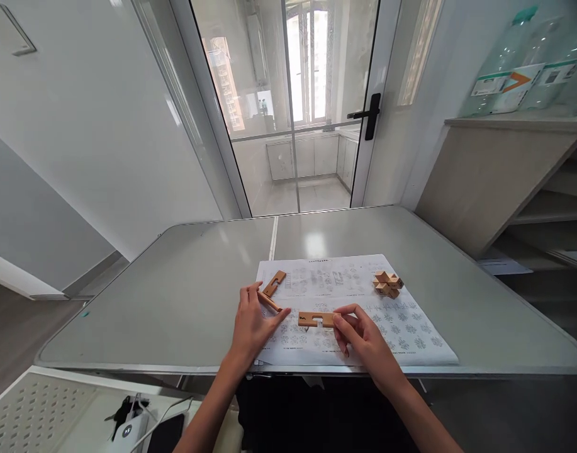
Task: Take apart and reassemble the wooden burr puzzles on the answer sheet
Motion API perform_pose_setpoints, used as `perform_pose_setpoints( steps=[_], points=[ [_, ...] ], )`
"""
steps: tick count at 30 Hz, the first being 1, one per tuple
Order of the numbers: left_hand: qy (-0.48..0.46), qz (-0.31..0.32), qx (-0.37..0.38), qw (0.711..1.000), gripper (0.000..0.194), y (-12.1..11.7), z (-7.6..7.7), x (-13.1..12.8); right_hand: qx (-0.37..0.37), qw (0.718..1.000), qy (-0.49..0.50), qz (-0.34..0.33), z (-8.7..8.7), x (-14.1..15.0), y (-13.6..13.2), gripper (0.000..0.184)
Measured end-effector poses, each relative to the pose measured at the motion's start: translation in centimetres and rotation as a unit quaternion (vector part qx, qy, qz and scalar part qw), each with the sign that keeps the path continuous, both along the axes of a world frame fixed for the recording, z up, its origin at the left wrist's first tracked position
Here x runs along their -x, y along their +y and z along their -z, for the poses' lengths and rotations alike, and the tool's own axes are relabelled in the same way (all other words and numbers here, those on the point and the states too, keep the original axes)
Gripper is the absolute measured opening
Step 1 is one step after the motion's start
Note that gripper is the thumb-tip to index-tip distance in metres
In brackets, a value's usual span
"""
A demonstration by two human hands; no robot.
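Note:
My right hand (357,330) pinches the right end of a flat wooden puzzle piece (308,319), which has a notch cut into its middle and a dark mark on its left end. My left hand (255,319) grips another wooden puzzle piece (269,302) between thumb and fingers, seen nearly edge-on. Just beyond it lies a third notched wooden piece (279,277). All are over a printed instruction sheet (326,296) covered with small diagrams. An assembled wooden burr puzzle (387,284) sits on the sheet's right side.
The sheet lies on a grey table (175,302) with a metal edge. At the lower left, a white perforated chair (47,409) bears keys (124,412), a white charger (129,434) with a cable and a dark phone (167,434). Large bottles (505,69) stand on a shelf unit (496,170).

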State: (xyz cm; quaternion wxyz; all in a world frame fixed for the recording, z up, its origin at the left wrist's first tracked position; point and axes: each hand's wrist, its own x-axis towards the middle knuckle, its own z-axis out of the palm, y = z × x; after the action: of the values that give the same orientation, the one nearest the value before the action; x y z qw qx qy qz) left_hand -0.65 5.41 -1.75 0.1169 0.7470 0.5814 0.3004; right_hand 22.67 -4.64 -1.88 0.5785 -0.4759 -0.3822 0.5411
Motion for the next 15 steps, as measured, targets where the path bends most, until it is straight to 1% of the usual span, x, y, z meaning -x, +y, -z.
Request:
perform_pose_setpoints(
  steps=[4, 8, 12, 15],
  points=[
    [-0.01, -0.004, -0.003, 1.0, 0.077, -0.3, 0.9, -0.5, -0.003, 1.0, -0.002, -0.002, -0.1, 0.1, 0.0, 0.054],
    [0.016, -0.019, -0.024, 0.999, 0.077, -0.3, 1.7, -0.5, -0.002, 1.0, -0.016, -0.011, -0.1, 0.1, -0.1, 0.052],
    [0.042, -0.04, -0.017, 0.998, 0.079, 0.0, 2.0, -0.4, -0.011, 1.0, -0.016, -0.016, 0.0, 0.0, -0.2, 0.05],
    [0.044, -0.039, -0.019, 0.998, 0.079, 0.8, 2.1, -0.4, -0.008, 1.0, -0.016, -0.016, 0.1, 0.0, -0.2, 0.051]
  ],
)
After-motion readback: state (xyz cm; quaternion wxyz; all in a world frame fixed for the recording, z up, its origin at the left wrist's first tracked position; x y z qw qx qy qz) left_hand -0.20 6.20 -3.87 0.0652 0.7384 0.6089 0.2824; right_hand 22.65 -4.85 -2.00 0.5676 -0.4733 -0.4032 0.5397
